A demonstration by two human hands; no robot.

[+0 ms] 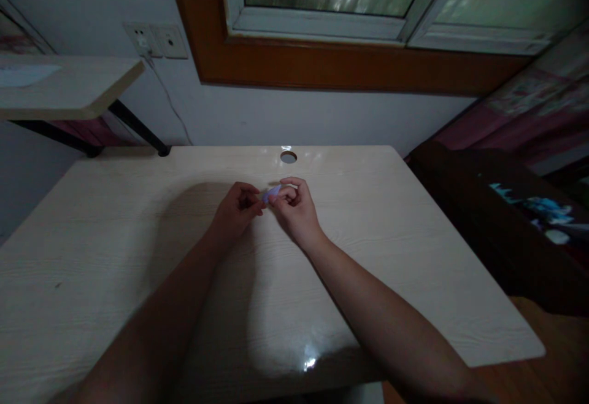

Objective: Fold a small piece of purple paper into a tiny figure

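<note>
Between my two hands is a small light-purple piece (pixel 272 193), flat-sided and pointed, which looks like folded paper. Its fine detail is too small to make out. My right hand (pixel 298 209) pinches it between thumb and fingers from the right. From the left, the thumb and fingertips of my left hand (pixel 236 210) close on its other end. Both hands are just above the pale wood-grain desk (pixel 350 256), towards its far edge, and the fingers partly cover the purple piece.
A round cable hole (pixel 288 157) lies beyond my hands near the desk's back edge. At the left a raised shelf (pixel 69 94) stands on black legs. A white cord (pixel 170 97) runs down from a wall socket (pixel 142 38). Dark furniture (pixel 497 220) with several items stands at the right.
</note>
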